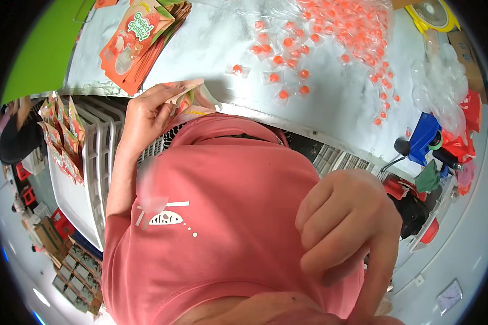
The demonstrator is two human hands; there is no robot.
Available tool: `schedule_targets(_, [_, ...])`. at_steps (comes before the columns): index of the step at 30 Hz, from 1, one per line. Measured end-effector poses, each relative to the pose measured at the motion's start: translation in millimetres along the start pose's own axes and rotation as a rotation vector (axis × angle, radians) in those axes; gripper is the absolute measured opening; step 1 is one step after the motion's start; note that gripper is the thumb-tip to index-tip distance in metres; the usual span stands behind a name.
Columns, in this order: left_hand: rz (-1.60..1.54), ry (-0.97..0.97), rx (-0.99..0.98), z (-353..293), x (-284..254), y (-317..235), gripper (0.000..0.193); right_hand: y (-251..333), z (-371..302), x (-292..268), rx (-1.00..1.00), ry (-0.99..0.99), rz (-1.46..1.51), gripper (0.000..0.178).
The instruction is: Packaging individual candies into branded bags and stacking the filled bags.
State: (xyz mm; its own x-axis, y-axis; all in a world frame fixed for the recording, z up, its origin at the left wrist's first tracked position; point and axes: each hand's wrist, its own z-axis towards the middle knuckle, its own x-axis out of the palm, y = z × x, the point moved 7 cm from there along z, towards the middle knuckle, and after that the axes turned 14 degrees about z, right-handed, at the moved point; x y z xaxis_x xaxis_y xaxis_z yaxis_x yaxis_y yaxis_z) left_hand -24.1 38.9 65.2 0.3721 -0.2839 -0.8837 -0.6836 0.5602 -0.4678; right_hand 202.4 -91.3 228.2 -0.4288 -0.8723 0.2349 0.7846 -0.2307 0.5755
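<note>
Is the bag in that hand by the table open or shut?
Looks open: the pouch in the left hand gapes, showing its pale inside. Whether it holds anything, I cannot tell.

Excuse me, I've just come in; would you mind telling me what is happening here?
The person's left hand grips a printed pouch at the table's front edge. The right hand is raised before the chest, fingers curled; whether it holds anything is unclear. On the white table lie a stack of similar pouches, toward the left, and many wrapped red balls, toward the right.
</note>
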Motion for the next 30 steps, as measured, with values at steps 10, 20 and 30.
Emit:
schedule_targets(10, [-0.039, -0.028, -0.021, -5, -2, 6, 0.033, -96, -169, -140, 0.874, -0.856, -1.168, 0.044])
schedule_targets(20, [-0.030, -0.085, 0.001, -9, -6, 6, 0.034, -161, -169, -155, 0.952, -0.613, -1.233, 0.052])
schedule_targets(30, [-0.036, -0.115, -0.046, -18, -17, 11, 0.034, -167, -155, -190, 0.751, -0.688, -1.375, 0.044])
